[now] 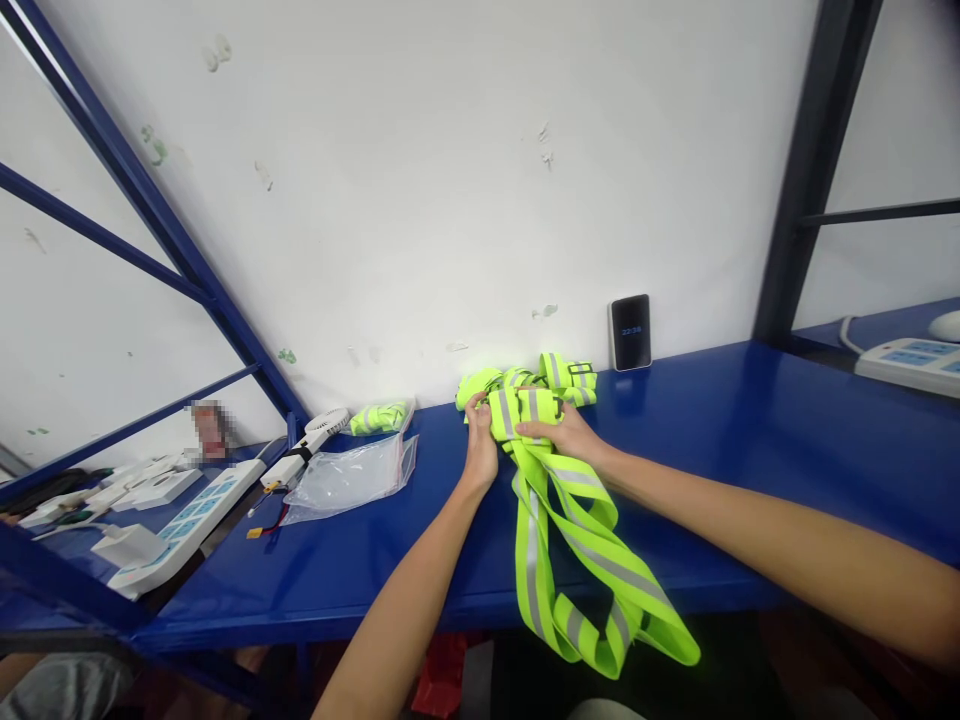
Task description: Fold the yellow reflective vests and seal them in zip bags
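Observation:
Between my two hands is a bundle of neon-yellow reflective strap with silver-grey stripes, partly folded flat at the top. Its loose loops hang down over the table's front edge. My left hand grips the left side of the folded part, fingers curled behind it. On the right side, my right hand holds it with the thumb across the front; the other fingers are mostly hidden. Just behind my hands, against the wall, lie more yellow reflective straps with a black buckle.
A blue table stands against a white wall. Left are clear plastic bags, a bagged yellow strap, a white fan and a power strip. A small display reading 22:38 leans at the back. Blue frame posts flank the left.

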`<control>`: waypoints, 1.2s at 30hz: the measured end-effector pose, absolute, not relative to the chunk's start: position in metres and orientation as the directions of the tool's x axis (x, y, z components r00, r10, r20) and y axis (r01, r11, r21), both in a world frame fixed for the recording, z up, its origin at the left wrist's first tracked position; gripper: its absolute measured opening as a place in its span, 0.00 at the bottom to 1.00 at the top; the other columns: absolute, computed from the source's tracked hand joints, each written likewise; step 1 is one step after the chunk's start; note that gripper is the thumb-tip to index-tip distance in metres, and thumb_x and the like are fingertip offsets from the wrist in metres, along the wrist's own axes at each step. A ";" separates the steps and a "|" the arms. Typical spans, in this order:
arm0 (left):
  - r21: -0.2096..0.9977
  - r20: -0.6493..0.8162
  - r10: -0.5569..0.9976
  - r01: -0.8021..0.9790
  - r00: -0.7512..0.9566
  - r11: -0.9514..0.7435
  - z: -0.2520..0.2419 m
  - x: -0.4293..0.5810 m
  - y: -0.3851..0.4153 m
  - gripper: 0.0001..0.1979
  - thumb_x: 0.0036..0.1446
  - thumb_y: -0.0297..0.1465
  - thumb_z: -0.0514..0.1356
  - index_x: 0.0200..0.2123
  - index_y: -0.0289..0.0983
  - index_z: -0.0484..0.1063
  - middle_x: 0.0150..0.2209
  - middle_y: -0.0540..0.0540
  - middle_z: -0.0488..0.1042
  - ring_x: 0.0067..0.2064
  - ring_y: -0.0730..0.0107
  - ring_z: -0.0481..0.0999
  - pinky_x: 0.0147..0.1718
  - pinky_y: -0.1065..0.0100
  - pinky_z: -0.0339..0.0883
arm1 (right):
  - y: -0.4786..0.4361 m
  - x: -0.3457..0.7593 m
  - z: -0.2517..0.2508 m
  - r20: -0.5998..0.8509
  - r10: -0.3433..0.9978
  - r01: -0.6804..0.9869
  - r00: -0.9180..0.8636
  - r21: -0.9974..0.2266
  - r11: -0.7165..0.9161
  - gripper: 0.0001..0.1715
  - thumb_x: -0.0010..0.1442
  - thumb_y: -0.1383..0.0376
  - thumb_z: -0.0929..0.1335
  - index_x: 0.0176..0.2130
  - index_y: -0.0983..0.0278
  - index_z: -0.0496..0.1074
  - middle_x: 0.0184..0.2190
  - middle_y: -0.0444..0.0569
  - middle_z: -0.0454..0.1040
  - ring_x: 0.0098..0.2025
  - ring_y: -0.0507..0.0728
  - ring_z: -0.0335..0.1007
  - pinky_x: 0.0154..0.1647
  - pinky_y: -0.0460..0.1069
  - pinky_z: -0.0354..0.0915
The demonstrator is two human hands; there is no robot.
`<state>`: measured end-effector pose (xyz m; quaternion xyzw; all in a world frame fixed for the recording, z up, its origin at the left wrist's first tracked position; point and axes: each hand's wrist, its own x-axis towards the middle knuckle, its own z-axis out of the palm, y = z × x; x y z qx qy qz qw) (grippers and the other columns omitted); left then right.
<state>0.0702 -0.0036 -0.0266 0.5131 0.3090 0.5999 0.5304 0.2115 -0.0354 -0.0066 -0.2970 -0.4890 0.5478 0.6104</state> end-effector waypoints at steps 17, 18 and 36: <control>0.771 -0.145 0.700 -0.363 0.700 0.523 -0.031 0.076 -0.102 0.20 0.46 0.40 0.66 0.37 0.32 0.71 0.26 0.45 0.74 0.25 0.70 0.72 0.29 0.67 0.68 | -0.033 0.246 0.002 0.920 0.300 0.337 -0.251 -0.207 0.918 0.31 0.61 0.67 0.68 0.62 0.57 0.63 0.60 0.51 0.67 0.63 0.63 0.60 0.63 0.60 0.60; 0.764 -0.146 0.722 -0.386 0.677 0.517 -0.030 0.071 -0.110 0.17 0.45 0.37 0.67 0.35 0.32 0.71 0.24 0.46 0.72 0.25 0.71 0.72 0.30 0.67 0.68 | -0.033 0.247 0.001 0.919 0.250 0.327 -0.303 -0.146 0.934 0.32 0.61 0.67 0.68 0.63 0.56 0.62 0.61 0.51 0.66 0.65 0.63 0.58 0.64 0.62 0.59; 0.738 -0.124 0.866 -0.539 0.485 0.407 -0.006 0.002 -0.156 0.33 0.60 0.50 0.48 0.59 0.33 0.61 0.45 0.34 0.74 0.36 0.68 0.75 0.39 0.65 0.68 | -0.044 0.250 -0.029 0.523 0.277 0.326 -0.806 0.003 0.945 0.36 0.52 0.82 0.62 0.58 0.63 0.65 0.64 0.60 0.60 0.69 0.65 0.45 0.59 0.60 0.63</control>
